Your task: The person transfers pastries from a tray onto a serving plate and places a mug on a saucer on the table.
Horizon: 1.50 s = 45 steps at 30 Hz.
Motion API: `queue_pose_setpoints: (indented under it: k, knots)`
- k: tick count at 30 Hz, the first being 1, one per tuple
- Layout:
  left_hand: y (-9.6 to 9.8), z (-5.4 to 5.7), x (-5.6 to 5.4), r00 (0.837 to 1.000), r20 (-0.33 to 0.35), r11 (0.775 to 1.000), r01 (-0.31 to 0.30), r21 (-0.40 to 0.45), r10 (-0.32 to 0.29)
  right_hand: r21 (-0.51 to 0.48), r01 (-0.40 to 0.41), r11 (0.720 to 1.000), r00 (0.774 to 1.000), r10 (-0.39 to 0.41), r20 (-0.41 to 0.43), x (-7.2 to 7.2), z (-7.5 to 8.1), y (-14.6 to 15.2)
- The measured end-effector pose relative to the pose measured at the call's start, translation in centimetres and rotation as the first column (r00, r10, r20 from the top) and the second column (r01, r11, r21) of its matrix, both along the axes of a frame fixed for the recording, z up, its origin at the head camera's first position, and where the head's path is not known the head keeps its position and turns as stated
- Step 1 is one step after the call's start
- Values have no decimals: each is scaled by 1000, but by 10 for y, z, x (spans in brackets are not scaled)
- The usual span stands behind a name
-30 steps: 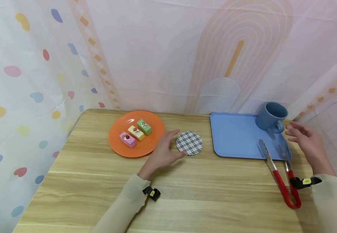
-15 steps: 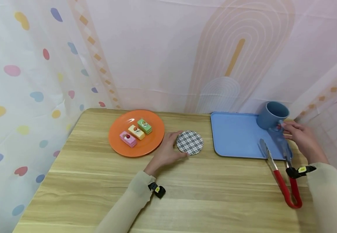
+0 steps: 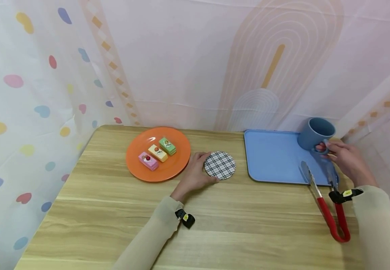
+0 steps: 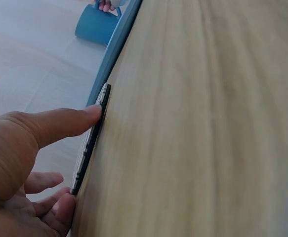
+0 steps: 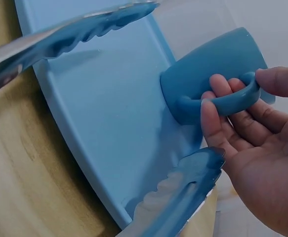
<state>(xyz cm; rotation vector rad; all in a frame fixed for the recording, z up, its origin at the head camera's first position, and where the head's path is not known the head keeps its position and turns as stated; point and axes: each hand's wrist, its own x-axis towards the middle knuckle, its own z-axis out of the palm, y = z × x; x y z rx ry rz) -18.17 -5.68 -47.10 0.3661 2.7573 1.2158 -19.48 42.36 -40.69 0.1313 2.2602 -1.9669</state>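
Observation:
A round plaid coaster (image 3: 220, 165) lies on the table, and my left hand (image 3: 196, 174) grips it by its rim. In the left wrist view the thumb touches one side of the coaster (image 4: 90, 140) and the fingertips meet the opposite side. At the far right, a blue mug (image 3: 313, 134) stands upright on the back right corner of a blue tray (image 3: 272, 157). My right hand (image 3: 349, 160) holds the mug's handle. The right wrist view shows several fingers curled through the handle (image 5: 237, 101), with the thumb on top of it.
Red-handled metal tongs (image 3: 331, 221) lie spread, their tips over the tray and under my right wrist. Left of the coaster sits an orange plate (image 3: 135, 168) bearing pink, yellow and green toy cake pieces (image 3: 157, 153). A patterned curtain (image 3: 181, 67) hangs behind the table.
My right hand has moved left to the mug and taken hold of its handle. The left hand has shifted slightly right and closed in on the coaster's rim.

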Motion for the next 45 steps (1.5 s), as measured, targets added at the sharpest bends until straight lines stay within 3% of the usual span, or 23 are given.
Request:
queue_pose_setpoints:
  k: [6,11,16,25,37,45]
  knots:
    - [1,-1,-1,1000,2,1000,-15,3,15,-194,-56,979,998,49,-36,2,-3,1]
    - [1,-1,-1,1000,9,1000,-26,12,26,-266,-91,960,995,75,-67,-1,-5,-1]
    - [0,-2,0,999,18,999,-27,20,27,-264,-109,958,992,89,-87,-1,-7,-2]
    - [1,-2,1,1000,21,999,-24,32,23,-295,-82,952,990,42,-138,1,-13,0]
    - [2,-1,2,999,32,999,-30,40,29,-353,-19,935,993,-24,-117,1,-12,-1]
    - [1,-1,2,999,27,998,-34,44,33,-343,32,939,992,-70,-101,3,-8,-6]
